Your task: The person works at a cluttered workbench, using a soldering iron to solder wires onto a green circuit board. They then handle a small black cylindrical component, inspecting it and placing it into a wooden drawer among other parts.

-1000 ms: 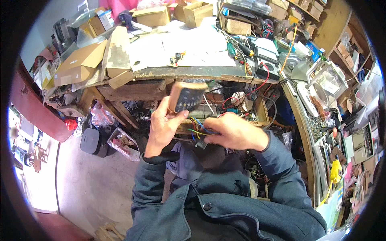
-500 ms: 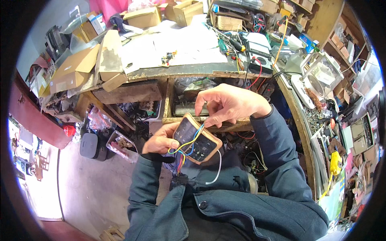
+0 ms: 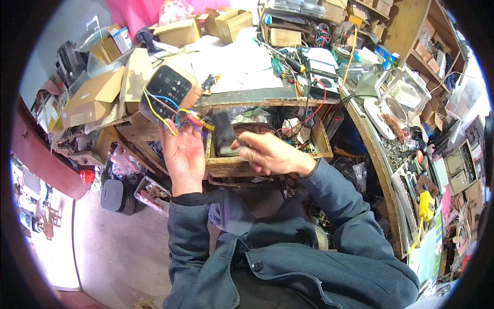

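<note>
Holding a black-faced, tan-rimmed panel (image 3: 169, 90) tilted before the cluttered workbench (image 3: 242, 97), the left hand (image 3: 185, 157) supports its lower edge, its fingers partly hidden by the loose coloured wires (image 3: 194, 119). Above the open drawer (image 3: 226, 169), the right hand (image 3: 270, 152) has its fingers drawn narrowly together beside a blurred dark piece (image 3: 223, 130); whether they grip it, I can't tell.

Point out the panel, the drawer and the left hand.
Panel (image 3: 169, 86): head view, on its dark face.
Drawer (image 3: 227, 167): head view, on its wooden front.
Left hand (image 3: 185, 154): head view, on the palm.
</note>
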### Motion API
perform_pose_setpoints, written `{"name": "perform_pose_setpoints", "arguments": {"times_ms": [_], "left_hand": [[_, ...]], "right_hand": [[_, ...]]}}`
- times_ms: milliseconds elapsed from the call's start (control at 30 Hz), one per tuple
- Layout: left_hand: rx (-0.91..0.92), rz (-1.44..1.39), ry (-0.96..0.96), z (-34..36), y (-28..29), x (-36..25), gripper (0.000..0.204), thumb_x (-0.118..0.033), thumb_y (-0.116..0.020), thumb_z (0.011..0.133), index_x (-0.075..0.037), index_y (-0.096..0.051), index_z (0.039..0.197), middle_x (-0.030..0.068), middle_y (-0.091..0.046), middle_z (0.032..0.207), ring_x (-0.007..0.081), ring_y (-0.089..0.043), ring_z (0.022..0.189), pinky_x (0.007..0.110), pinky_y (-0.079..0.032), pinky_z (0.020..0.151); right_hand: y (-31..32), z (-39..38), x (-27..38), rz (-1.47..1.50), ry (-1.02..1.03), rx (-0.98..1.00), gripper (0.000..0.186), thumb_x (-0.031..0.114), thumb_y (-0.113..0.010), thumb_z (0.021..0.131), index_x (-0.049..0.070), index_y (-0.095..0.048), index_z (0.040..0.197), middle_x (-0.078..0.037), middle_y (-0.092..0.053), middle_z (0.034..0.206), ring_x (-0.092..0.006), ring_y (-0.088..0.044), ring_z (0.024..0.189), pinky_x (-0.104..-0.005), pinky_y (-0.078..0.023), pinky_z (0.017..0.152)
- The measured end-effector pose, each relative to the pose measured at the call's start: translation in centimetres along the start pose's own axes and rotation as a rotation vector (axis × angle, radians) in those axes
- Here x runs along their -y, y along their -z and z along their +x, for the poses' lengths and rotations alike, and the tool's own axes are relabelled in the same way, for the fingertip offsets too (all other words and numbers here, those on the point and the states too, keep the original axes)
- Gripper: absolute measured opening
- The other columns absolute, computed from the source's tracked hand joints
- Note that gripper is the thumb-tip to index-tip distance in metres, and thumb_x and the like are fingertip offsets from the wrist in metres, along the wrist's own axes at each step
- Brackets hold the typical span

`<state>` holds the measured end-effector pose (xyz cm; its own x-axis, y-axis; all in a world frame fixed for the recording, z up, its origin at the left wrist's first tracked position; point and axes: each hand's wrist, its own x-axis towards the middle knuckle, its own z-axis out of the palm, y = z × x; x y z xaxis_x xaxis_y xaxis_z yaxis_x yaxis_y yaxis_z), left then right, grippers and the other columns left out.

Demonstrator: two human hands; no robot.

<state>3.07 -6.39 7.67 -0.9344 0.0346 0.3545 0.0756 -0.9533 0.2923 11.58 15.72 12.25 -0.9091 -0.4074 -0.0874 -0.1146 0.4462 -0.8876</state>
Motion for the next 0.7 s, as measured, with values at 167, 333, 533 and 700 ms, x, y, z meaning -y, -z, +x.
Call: {"name": "perform_pose_setpoints", "arguments": {"times_ms": [167, 333, 533, 700], "left_hand": [[-0.160, 0.628, -0.301, -0.1, -0.9, -0.8, 0.024, -0.015, -0.071, 0.100, -0.006, -0.064, 0.122, 0.0063, -0.071, 0.113, 0.0183, -0.070, 0.089, 0.034, -0.061, 0.075], [-0.163, 0.956, -0.244, -0.7, -0.7, -2.5, 0.024, -0.013, -0.076, 0.095, -0.005, -0.067, 0.116, 0.0042, -0.073, 0.105, 0.0132, -0.071, 0.081, 0.027, -0.061, 0.068], [0.046, 1.408, -0.282, -1.7, -1.1, -3.8, 0.029, -0.009, -0.078, 0.088, 0.000, -0.067, 0.113, 0.0029, -0.066, 0.102, 0.0134, -0.065, 0.092, 0.029, -0.057, 0.078], [0.278, 1.230, 0.348, -2.8, -1.0, -4.7, 0.021, -0.010, -0.075, 0.086, -0.003, -0.066, 0.104, -0.0036, -0.064, 0.094, 0.0062, -0.059, 0.083, 0.023, -0.049, 0.074]], "right_hand": [[-0.5, -0.9, 0.1, -0.610, 0.332, -0.122, 0.027, 0.027, -0.059, 0.104, 0.000, -0.056, 0.107, -0.021, -0.066, 0.079, -0.0439, -0.067, 0.076, -0.0518, -0.052, 0.066], [0.9, -1.9, 2.6, -0.945, 0.455, -0.338, 0.020, 0.021, -0.064, 0.097, 0.004, -0.058, 0.090, -0.014, -0.063, 0.079, -0.0366, -0.069, 0.072, -0.0450, -0.055, 0.063], [0.9, -1.0, 4.1, -1.119, 0.695, -0.454, 0.022, 0.027, -0.074, 0.088, 0.010, -0.061, 0.087, -0.005, -0.059, 0.083, -0.0276, -0.068, 0.073, -0.0396, -0.056, 0.061], [3.6, 0.8, 5.2, -0.922, 0.811, -0.578, 0.037, 0.040, -0.088, 0.076, 0.011, -0.068, 0.086, -0.005, -0.059, 0.076, -0.0253, -0.064, 0.069, -0.0345, -0.051, 0.058]]}}
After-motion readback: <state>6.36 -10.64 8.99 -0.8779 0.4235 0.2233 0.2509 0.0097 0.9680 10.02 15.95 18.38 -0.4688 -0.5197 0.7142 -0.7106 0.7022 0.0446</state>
